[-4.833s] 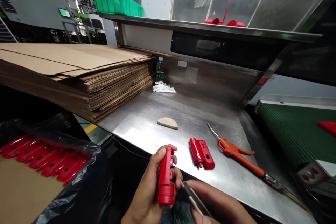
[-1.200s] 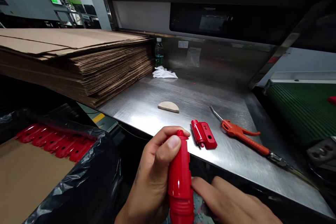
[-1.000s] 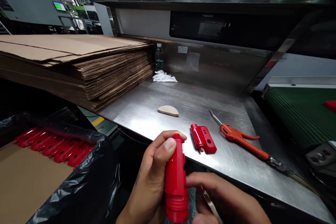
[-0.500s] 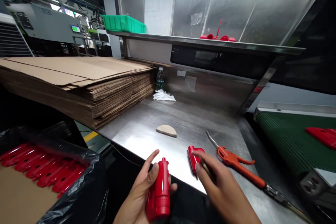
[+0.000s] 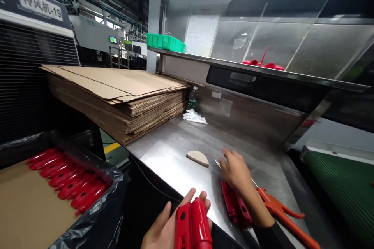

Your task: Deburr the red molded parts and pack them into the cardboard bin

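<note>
At near centre, I'm holding the red plastic casing (image 5: 199, 223) in my left hand (image 5: 167, 230), supporting it from beneath. Farther right, my right hand (image 5: 235, 169) is hanging beside a metal-tipped tool (image 5: 216, 162), grip too blurred to tell; it should be avoiding that tip.

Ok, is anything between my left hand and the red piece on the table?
Nothing visible stands between your left hand, which holds another red part, and that red piece; your right forearm is on its far side.
</note>
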`<action>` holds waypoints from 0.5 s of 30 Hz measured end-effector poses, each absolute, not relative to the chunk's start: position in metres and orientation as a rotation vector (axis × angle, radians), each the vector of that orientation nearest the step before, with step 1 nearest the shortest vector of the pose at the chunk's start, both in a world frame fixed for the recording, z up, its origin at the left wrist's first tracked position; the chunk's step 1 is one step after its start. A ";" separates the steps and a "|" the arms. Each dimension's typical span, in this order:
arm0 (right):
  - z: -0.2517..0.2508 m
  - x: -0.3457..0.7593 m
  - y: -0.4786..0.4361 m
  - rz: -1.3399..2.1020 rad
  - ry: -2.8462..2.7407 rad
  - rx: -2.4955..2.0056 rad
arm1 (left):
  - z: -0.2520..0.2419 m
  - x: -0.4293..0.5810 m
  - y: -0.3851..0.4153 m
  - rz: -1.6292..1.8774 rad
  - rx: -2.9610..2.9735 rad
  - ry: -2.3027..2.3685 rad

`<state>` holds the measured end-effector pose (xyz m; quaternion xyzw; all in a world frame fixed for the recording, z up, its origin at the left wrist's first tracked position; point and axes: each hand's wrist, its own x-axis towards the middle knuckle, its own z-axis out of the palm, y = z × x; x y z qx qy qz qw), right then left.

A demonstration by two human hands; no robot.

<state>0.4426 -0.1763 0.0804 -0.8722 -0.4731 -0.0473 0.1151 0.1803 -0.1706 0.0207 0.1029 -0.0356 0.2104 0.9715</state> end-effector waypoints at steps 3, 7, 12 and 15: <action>0.085 0.419 -0.149 -0.076 -1.507 -2.543 | 0.023 0.180 -0.171 0.393 0.132 -0.128; 0.088 0.403 -0.124 0.047 -1.567 -2.551 | 0.030 0.175 -0.172 0.468 0.132 -0.056; 0.101 0.376 -0.171 -0.066 -1.428 -2.420 | 0.051 0.170 -0.174 0.831 0.080 0.150; 0.101 0.345 -0.231 -0.025 -1.084 -2.266 | 0.067 0.169 -0.172 0.981 0.142 0.199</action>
